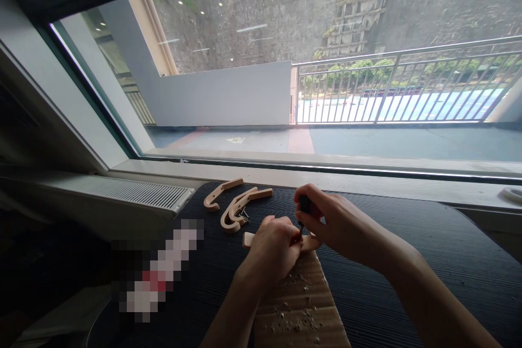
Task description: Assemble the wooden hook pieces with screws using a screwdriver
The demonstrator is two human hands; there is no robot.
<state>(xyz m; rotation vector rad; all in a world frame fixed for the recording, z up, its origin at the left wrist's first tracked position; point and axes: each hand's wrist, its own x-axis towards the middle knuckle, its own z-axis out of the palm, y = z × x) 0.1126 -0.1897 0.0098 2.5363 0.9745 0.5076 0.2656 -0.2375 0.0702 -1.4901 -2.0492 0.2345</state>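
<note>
My right hand (314, 209) is wrapped round the dark and red handle of a screwdriver (304, 205), whose shaft points down at a pale wooden hook (312, 243). Pressing that hook from the left is my left hand (275, 244), its fingers closed round the middle of the piece near the screwdriver's tip. Under the hook lies a strip of corrugated cardboard (302, 304) strewn with small shavings. Whether a screw sits beneath the tip is hidden by my fingers. Several screws (244, 216) rest beyond my left hand, beside other curved wooden hooks (250, 196).
A dark, ridged tabletop (408, 261) carries everything. Another wooden hook (222, 190) lies at its far left part. Along the back runs a windowsill (281, 176) under a large window. A white radiator (134, 193) stands at the left, and a blurred-out patch covers something on the table's left side.
</note>
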